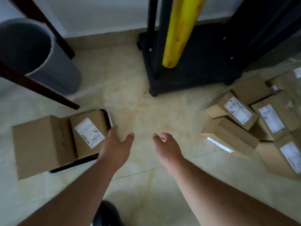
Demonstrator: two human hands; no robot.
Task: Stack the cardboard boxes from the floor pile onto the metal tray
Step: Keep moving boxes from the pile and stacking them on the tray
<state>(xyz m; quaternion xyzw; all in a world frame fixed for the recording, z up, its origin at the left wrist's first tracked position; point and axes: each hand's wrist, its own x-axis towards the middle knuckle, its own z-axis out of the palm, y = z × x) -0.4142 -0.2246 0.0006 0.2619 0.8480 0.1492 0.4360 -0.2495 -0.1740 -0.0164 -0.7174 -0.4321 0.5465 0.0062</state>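
Note:
A metal tray [109, 117] lies on the floor at the left, holding two cardboard boxes: a tall plain one [40, 144] and a lower one with a white label [90, 128]. The floor pile of several labelled cardboard boxes [254, 121] sits at the right. My left hand [116, 144] hovers open just right of the tray's labelled box, holding nothing. My right hand [166, 147] is open over bare floor between tray and pile, fingers loosely curled, empty.
A grey cylindrical bin [40, 57] and dark wooden furniture legs [40, 88] stand at the back left. A black wheeled stand [187, 70] with a yellow film roll [180, 30] is at the back centre. My dark shoe [105, 214] shows at the bottom.

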